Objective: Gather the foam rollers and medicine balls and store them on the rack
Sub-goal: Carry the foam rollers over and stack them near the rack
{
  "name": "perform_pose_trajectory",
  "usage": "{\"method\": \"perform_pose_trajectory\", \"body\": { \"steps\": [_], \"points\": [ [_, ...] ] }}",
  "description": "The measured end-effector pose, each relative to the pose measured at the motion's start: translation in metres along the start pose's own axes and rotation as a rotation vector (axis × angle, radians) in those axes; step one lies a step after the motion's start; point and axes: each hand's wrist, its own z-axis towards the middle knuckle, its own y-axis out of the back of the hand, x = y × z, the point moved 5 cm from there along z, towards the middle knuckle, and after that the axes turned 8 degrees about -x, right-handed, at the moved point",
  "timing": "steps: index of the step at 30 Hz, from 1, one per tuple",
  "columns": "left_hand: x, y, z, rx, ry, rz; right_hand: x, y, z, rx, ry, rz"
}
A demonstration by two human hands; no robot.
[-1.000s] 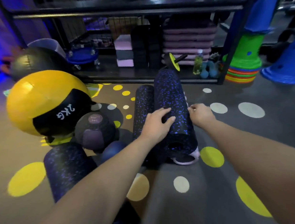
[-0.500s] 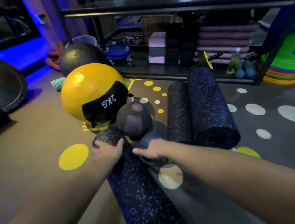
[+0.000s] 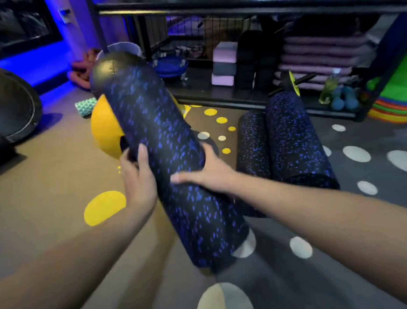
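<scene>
Head view: nearest, both hands clasp a blue-speckled foam roller (image 3: 173,161) held aslant, the left hand (image 3: 139,181) curled round its left side and the right hand (image 3: 209,175) round its right. Two more rollers (image 3: 291,142) lie on the floor to the right. A yellow medicine ball (image 3: 104,130) sits behind, its label hidden, with the rack (image 3: 234,4) farthest.

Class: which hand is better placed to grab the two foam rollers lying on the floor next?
Probably the right hand: the two black, blue-speckled foam rollers lie beside its forearm; the left hand grips the far side of the held speckled roller.
</scene>
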Motion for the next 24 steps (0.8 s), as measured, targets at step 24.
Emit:
{"method": "perform_pose_trajectory", "body": {
  "steps": [24],
  "points": [
    [0.021, -0.065, -0.007, 0.455, -0.082, 0.611, 0.039, 0.023, 0.039, -0.327, 0.373, -0.613]
  ]
}}
